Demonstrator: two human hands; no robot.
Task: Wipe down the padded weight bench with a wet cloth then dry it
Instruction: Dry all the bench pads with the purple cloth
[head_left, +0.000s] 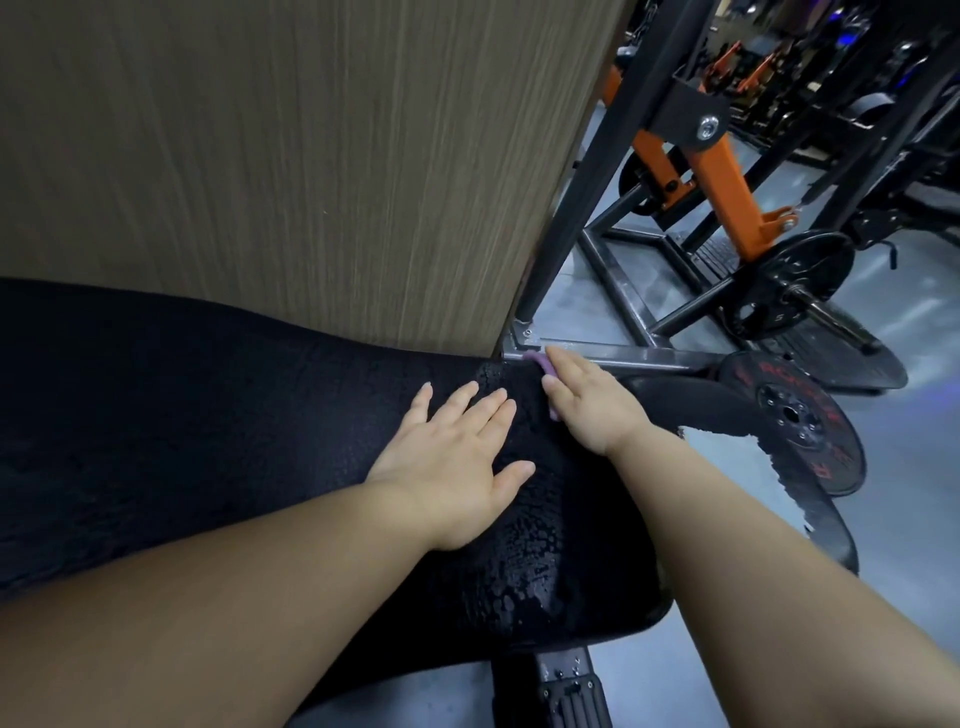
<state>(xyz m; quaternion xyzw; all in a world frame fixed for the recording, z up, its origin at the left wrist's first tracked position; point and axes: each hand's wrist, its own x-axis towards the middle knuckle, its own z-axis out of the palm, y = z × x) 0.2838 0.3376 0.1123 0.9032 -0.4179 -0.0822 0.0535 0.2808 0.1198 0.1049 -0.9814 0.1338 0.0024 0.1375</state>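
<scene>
Two hands on a black padded bench (208, 415), one wiping it with a purple cloth (537, 360).

The left hand (457, 467) lies flat and open on the pad, steadying it. The right hand (587, 400), fingers stretched out, presses the cloth against the pad's far edge, just beside a metal frame bar (623, 356). Most of the cloth is hidden under the palm. Water beads (524, 566) shine at the near end. Firm, flat, overlapping strokes toward the duller left stretch would probably serve best.
</scene>
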